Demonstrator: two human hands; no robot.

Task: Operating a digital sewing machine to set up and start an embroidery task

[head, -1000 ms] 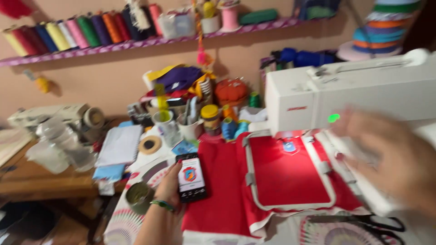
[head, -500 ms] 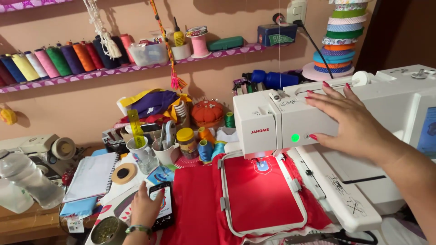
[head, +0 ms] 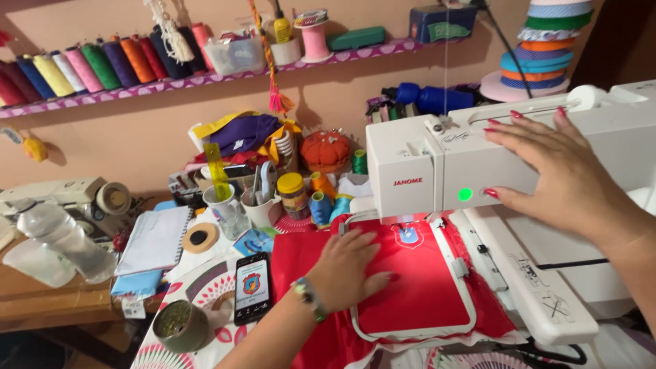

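Observation:
A white embroidery machine (head: pixel 437 160) stands at the right with a green light on its front. Under its needle, red fabric (head: pixel 424 287) is stretched in a white hoop (head: pixel 456 266), with a small blue-and-white stitched badge (head: pixel 408 236) near the top. My left hand (head: pixel 348 270) lies flat, fingers apart, on the red fabric at the hoop's left edge. My right hand (head: pixel 557 171) rests spread against the machine's front face, thumb close to the green light. A black phone (head: pixel 252 287) showing a crest picture lies on the table, left of the fabric.
Behind the fabric stand cups with scissors and rulers (head: pixel 242 201), thread spools (head: pixel 320 205) and an orange pincushion (head: pixel 326 150). A notebook (head: pixel 157 239), tape roll (head: pixel 199 238), plastic bottle (head: pixel 61 239) and round tin (head: pixel 179 326) sit left. A shelf holds several coloured thread cones (head: pixel 102 65).
My left hand left the phone on the table and moved right onto the hooped red fabric. My right hand slid slightly along the machine's front. The view has shifted closer.

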